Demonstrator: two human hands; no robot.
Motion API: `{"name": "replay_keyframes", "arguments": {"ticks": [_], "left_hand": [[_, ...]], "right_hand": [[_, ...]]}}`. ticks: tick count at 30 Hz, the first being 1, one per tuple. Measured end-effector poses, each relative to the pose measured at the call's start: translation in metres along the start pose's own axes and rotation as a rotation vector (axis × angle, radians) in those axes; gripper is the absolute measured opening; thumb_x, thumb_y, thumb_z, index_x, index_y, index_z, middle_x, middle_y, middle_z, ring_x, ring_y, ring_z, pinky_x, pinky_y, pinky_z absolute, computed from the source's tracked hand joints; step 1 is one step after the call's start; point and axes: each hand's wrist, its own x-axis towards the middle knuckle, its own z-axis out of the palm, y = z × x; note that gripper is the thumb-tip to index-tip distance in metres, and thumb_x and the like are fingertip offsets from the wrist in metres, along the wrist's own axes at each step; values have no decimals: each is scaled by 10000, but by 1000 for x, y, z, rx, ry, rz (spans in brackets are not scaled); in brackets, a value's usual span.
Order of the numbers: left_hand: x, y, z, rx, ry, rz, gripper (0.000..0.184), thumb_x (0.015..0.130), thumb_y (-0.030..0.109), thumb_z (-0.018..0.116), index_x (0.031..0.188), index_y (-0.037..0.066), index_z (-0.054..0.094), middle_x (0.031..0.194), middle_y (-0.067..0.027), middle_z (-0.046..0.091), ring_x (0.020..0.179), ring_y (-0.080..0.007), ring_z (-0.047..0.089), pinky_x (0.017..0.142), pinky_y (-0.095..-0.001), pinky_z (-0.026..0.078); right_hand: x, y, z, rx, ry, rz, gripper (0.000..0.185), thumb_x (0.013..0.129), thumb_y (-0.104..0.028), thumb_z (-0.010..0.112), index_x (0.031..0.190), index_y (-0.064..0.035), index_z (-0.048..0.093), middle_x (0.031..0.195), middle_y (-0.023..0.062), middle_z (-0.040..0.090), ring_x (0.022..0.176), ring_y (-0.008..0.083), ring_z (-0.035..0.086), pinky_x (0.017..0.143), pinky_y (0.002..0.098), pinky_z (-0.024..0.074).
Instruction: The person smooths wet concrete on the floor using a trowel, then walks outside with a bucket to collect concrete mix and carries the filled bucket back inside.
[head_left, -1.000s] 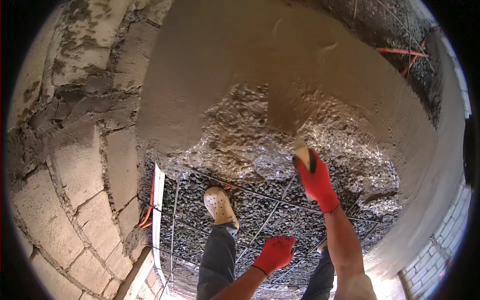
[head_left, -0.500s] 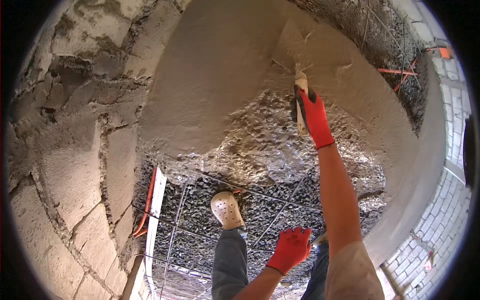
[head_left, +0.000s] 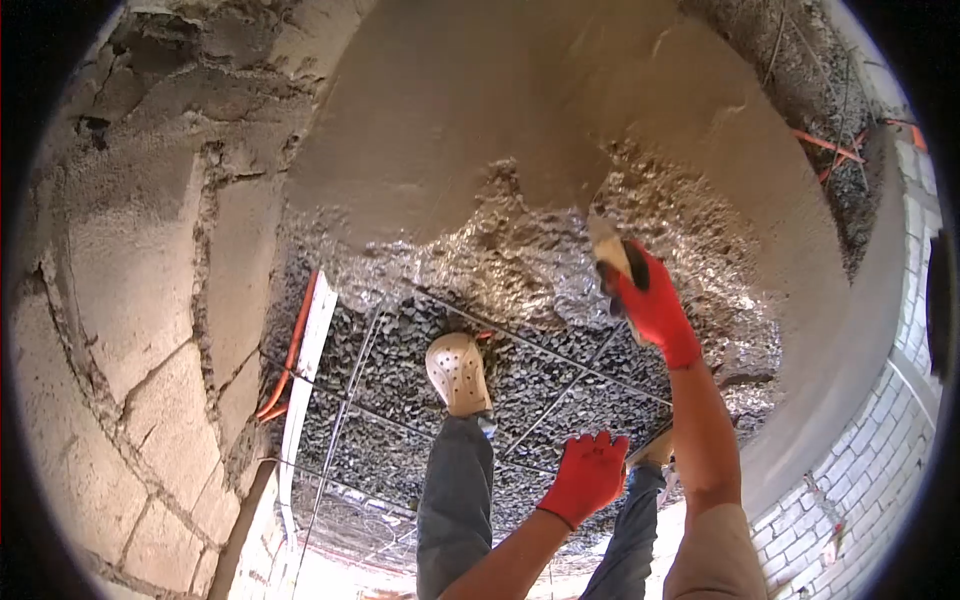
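Right of centre: my right hand (head_left: 652,300), gripping a wooden handle (head_left: 609,248) over rough concrete (head_left: 515,262). Lower centre: left hand (head_left: 587,474), bent, grip unclear.

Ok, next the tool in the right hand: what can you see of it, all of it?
The tool shows mainly as a pale, straight handle that looks like wood, grayish toward its far end. The right hand, in a red glove with dark finger surfaces, grips it and hides its middle. It slants, far end up and to the left in the picture, over wet, gray-brown concrete. Any blade blends into that; its shape and contact cannot be told.
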Motion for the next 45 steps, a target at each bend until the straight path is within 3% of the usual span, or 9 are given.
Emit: {"name": "replay_keyframes", "arguments": {"ticks": [3, 6, 11, 20, 25, 31, 34, 36, 45], "left_hand": [[-5, -3, 17, 16, -83, -50, 439, 769, 294, 663, 1153, 122, 537, 961, -75, 574, 843, -257, 585, 730, -428, 441], [-15, -10, 31, 84, -140, -84, 433, 781, 303, 649, 1162, 131, 538, 982, -75, 579, 874, -257, 588, 750, -426, 441], [-24, -11, 61, 241, -263, -124, 454, 793, 327, 644, 1197, 147, 538, 1043, -78, 592, 939, -259, 591, 798, -420, 433], [-7, 11, 129, 527, -461, -222, 459, 808, 340, 663, 1192, 117, 547, 1019, -76, 600, 925, -272, 609, 785, -424, 463], [-2, 22, 189, 655, -355, -72, 471, 798, 335, 675, 1203, 134, 540, 1018, -54, 586, 892, -236, 599, 778, -406, 447], [25, 74, 246, 619, -432, -117, 472, 812, 338, 668, 1207, 120, 530, 1048, -70, 581, 942, -249, 594, 809, -396, 451], [23, 96, 269, 565, -443, -124, 470, 825, 337, 661, 1215, 112, 528, 1072, -95, 581, 969, -269, 589, 828, -414, 452], [18, 108, 271, 569, -330, 91, 486, 829, 347, 655, 1233, 110, 524, 1100, -99, 579, 1001, -277, 585, 846, -427, 447], [7, 92, 192, 528, -447, -33, 514, 847, 383, 622, 1280, 136, 499, 1173, -102, 570, 1056, -283, 567, 888, -410, 437]], "right_hand": [[-45, 29, 10, -99, 2, -187, 318, 823, -142, 649, 1116, -42, 580, 866, 146, 664, 759, 211, 635, 709, 344, 495], [-79, 69, 5, -71, 12, -140, 320, 809, -136, 657, 1105, -41, 578, 878, 174, 662, 779, 230, 649, 716, 346, 495], [-124, 134, -42, -111, -1, -91, 399, 776, -170, 693, 1133, -51, 562, 905, 200, 663, 858, 372, 658, 718, 383, 508], [-203, 263, -174, -147, -3, -180, 514, 717, -166, 728, 1192, -84, 551, 946, 182, 664, 879, 396, 637, 734, 413, 520], [-258, 367, -237, -197, 76, -123, 520, 706, -135, 722, 1185, -41, 544, 935, 204, 662, 874, 405, 640, 731, 426, 519], [-322, 456, -284, -215, 142, 27, 531, 711, -88, 680, 1216, -13, 530, 957, 216, 666, 887, 370, 663, 780, 391, 516], [-339, 443, -304, -90, 99, 59, 528, 717, -85, 675, 1219, -17, 527, 955, 210, 668, 878, 368, 663, 774, 397, 515], [-343, 433, -308, -103, 124, 69, 513, 716, -75, 672, 1206, -18, 531, 946, 210, 664, 869, 360, 662, 768, 391, 512], [-309, 331, -262, 36, 258, 19, 433, 758, -52, 662, 1169, -26, 529, 879, 159, 652, 790, 299, 662, 722, 344, 495]]}}
